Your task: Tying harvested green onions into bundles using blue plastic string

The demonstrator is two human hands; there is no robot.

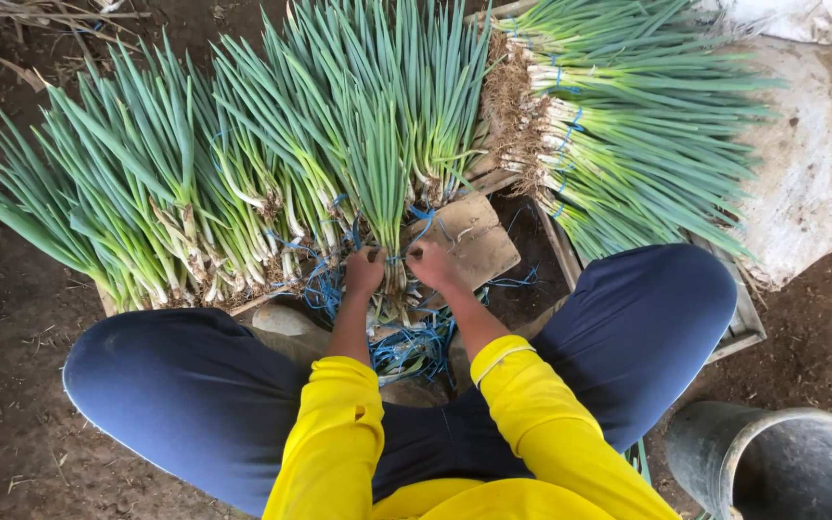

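Green onions in a long-leaved bunch [382,193] stood just above the middle of the frame, leaves running up toward the top edge and pale root ends pointing down at the person's lap. Both hands met at that lower end: the left hand [364,270] and right hand [432,264] sat either side of the stalks, equally near, each curled narrow, seemingly pinching thin blue plastic twine [414,231], though the grip itself was hard to make out.
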